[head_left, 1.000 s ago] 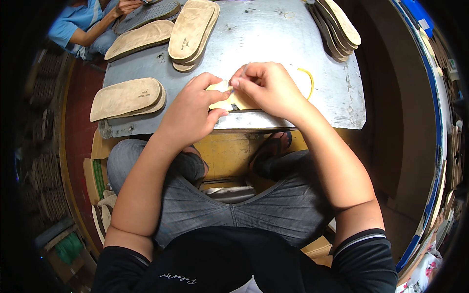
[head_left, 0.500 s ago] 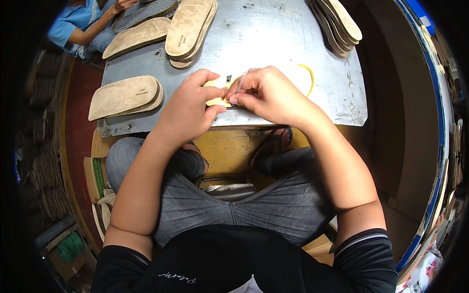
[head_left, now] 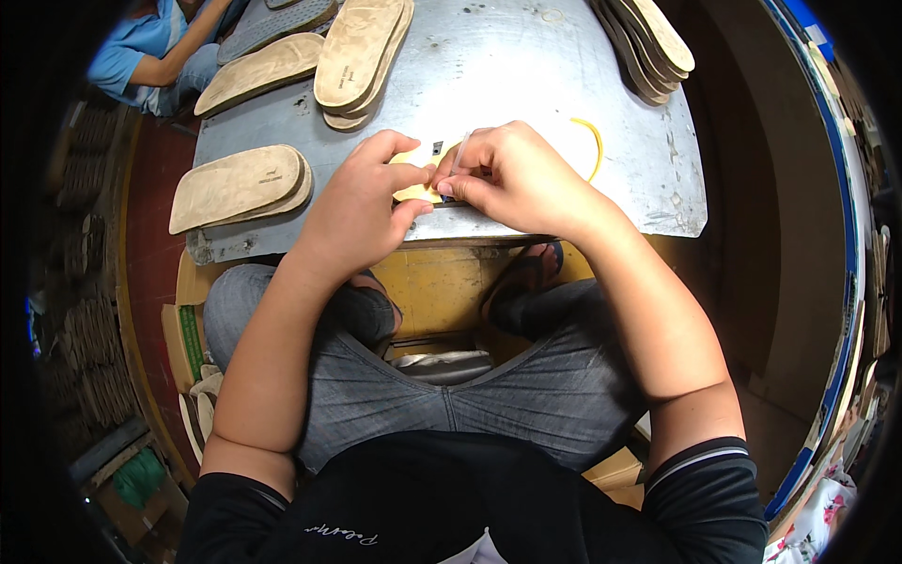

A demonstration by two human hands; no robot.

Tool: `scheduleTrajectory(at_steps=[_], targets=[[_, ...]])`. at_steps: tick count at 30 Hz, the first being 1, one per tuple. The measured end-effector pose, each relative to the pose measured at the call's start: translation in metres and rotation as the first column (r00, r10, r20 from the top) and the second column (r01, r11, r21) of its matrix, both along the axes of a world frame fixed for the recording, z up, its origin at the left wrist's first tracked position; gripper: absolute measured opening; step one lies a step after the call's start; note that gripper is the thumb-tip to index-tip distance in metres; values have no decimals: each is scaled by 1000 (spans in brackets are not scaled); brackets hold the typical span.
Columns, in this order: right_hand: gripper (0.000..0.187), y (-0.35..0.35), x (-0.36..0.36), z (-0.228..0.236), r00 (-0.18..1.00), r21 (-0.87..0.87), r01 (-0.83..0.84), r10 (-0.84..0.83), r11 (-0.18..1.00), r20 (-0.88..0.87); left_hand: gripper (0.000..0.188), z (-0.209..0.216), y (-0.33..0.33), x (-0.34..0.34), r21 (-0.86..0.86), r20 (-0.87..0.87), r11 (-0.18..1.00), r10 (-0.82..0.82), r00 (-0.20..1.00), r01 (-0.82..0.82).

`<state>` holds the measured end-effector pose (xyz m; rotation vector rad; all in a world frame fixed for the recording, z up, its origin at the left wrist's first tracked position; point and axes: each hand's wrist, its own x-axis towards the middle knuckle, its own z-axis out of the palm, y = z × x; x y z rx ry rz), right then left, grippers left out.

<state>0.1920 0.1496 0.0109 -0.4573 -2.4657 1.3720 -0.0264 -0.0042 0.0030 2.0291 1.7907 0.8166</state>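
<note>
My right hand point(head_left: 512, 179) pinches a slim pen point(head_left: 461, 153) with a clear barrel and a dark blue tip. The tip points down at a flat yellow piece point(head_left: 413, 192) near the table's front edge. My left hand point(head_left: 362, 202) rests at the left side of this piece, thumb and fingers spread apart, the fingertips close to the pen tip. My hands and the glare hide part of the piece's outline. A small dark patch point(head_left: 437, 148) shows just beyond my left fingertips.
Tan footbed soles lie on the metal table point(head_left: 526, 66): a pair point(head_left: 242, 188) at left, a stack point(head_left: 362, 56) behind, another stack point(head_left: 648, 47) at far right. A yellow curved strip point(head_left: 598, 150) lies right of my hand. A person in blue point(head_left: 141, 56) sits at far left.
My right hand and the pen have shifted very slightly to the left and away from me. My left hand stays almost in place. The person's arm at far left has moved up.
</note>
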Motion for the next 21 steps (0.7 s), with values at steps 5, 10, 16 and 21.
scheduleTrajectory(at_steps=[5,10,16,21], targets=[[9,0,-3,4,996,-50,43,-39,998,78,36,1,-1,0,-8,4,1000,9,1000,-9],[9,0,0,-2,1000,18,-2,1,1000,20,37,3,0,2,-10,-1,1000,12,1000,-12],[13,1,-1,5,987,-113,159,-155,981,46,38,4,0,1,-13,-3,1000,2,1000,-2],[20,26,15,16,943,186,329,-333,926,-11,42,2,0,-1,14,-14,1000,2,1000,-2]])
